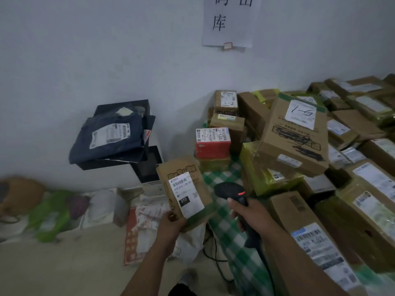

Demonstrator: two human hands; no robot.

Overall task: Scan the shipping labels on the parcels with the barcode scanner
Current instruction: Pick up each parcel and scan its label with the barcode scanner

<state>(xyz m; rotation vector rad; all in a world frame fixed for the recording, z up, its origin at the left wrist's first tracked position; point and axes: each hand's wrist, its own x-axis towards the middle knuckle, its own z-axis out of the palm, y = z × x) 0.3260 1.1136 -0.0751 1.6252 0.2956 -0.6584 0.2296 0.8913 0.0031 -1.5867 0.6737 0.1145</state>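
Both hands are occupied: the left hand (173,223) is curled round the lower corner of a small cardboard parcel (193,175), and the right hand (251,216) is wrapped round the grip of the barcode scanner (232,192), from which a black cable (215,259) is trailed downward. The parcel is held upright, slightly tilted, just left of the scanner and off the edge of the table (226,223), whose green checked cloth is seen beneath the scanner. Its shipping label (186,194) is turned toward the camera; the label's long axis is set from upper left to lower right, and the barcode is printed at its upper end, up and left of the scanner's head. A red light is shown on the scanner, and its nose appears to be aimed away and a little left, so the beam is judged not yet squared on the barcode; a small leftward turn of the scanner is probably needed. Right of the scanner a long carton (299,212) is laid label up. Beyond the scanner a red box (212,147) and a large carton (295,135) marked by hand are stacked among many parcels. Far left of the scanner dark mailer bags (109,133) are piled, and high above it a paper sign (232,20) is fixed.
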